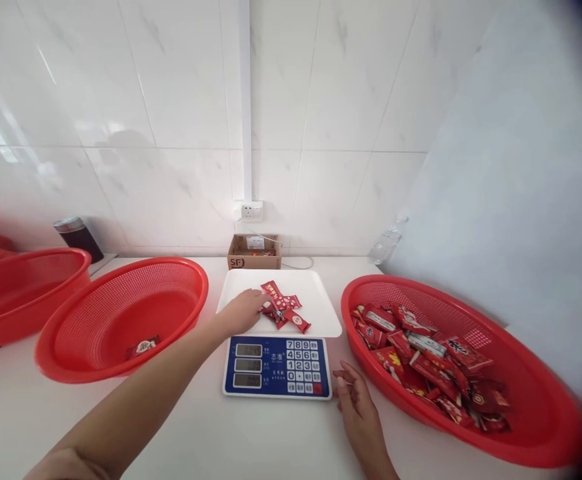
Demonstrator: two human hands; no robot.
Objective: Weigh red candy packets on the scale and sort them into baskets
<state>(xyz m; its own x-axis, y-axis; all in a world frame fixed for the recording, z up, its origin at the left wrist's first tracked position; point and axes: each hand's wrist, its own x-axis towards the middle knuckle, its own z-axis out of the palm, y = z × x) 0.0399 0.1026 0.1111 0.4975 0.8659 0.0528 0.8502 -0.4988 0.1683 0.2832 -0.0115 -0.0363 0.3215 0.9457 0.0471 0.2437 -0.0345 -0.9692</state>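
Observation:
My left hand (247, 311) reaches over the white weighing tray (321, 313) of a digital scale. Its fingers close on a small red snack packet (269, 312) at the left of a little pile, partly hidden by the hand. Other red snack packets (297, 320) lie crossed on the tray. Below them is the scale's blue panel (277, 380), with number keys and three displays. Beside the panel's lower right corner, my right hand (358, 407) holds nothing, its fingers loosely bent and apart.
Many snack packets fill a red basket (531, 360) at right. The red basket (171, 273) at left holds one packet (142, 346). Farther left stand a red tub (25, 293) and a dark bottle (79, 239). A cardboard box (254, 262) sits behind the scale, below a wall socket (251, 211).

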